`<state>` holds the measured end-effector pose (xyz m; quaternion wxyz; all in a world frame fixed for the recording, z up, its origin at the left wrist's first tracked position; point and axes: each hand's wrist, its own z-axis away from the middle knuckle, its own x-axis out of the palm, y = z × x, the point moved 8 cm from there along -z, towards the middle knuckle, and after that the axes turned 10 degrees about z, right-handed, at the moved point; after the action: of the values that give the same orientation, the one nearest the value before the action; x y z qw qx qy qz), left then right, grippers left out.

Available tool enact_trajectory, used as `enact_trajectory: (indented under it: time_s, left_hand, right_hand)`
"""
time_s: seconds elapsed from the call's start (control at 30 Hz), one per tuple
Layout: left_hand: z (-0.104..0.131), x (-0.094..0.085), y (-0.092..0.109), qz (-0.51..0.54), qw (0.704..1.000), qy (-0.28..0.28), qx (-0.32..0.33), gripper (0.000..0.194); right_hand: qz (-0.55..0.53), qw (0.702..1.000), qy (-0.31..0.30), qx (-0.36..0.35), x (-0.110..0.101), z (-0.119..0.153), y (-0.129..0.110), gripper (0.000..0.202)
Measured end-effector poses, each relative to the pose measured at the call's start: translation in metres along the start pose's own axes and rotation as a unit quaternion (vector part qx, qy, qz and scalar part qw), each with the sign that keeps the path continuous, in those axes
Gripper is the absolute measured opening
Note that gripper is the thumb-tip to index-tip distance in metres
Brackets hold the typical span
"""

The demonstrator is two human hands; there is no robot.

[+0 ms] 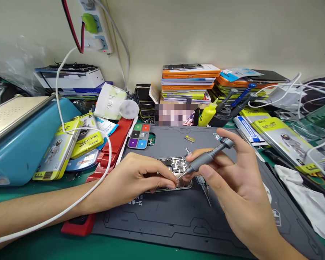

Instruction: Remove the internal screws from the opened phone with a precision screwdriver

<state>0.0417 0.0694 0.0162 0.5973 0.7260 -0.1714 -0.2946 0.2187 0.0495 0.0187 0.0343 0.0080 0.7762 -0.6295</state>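
An opened smartphone (181,165) with bare inner parts lies on a dark grey work mat (162,224). My right hand (238,180) is closed round a grey precision screwdriver (206,159), with the index finger on its end cap. The screwdriver's thin shaft slants down to the left, its tip at the fingertips of my left hand (143,173). Those fingertips are pinched together over the phone, covering its left part; whatever they hold is too small to make out. More thin screwdrivers (204,189) lie on the mat right of the phone, partly behind my right hand.
A multicoloured square pad (139,136) and a small gold-coloured part (189,138) lie on the mat's far side. Battery boxes (289,141) flank it. A yellow bottle (207,113) and a screwdriver holder (222,117) stand behind. A white cable (108,151) crosses over my left forearm.
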Motion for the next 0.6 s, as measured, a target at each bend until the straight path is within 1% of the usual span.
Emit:
enact_trajectory:
  time_s: [0.23, 0.4, 0.6]
  left_hand:
    - [0.002, 0.001, 0.003, -0.029, 0.999, -0.004, 0.036, 0.014]
    - [0.004, 0.002, 0.007, -0.056, 0.997, -0.007, 0.057, 0.014]
    - [0.003, 0.002, 0.011, -0.065, 0.995, -0.004, 0.081, 0.014]
  right_hand:
    - [-0.007, 1.000, -0.022, -0.003, 0.003, -0.001, 0.000, 0.049]
    - [-0.012, 1.000, -0.028, 0.003, 0.004, -0.001, 0.002, 0.048]
    - [-0.033, 0.999, -0.031, 0.015, 0.003, 0.000, 0.004, 0.048]
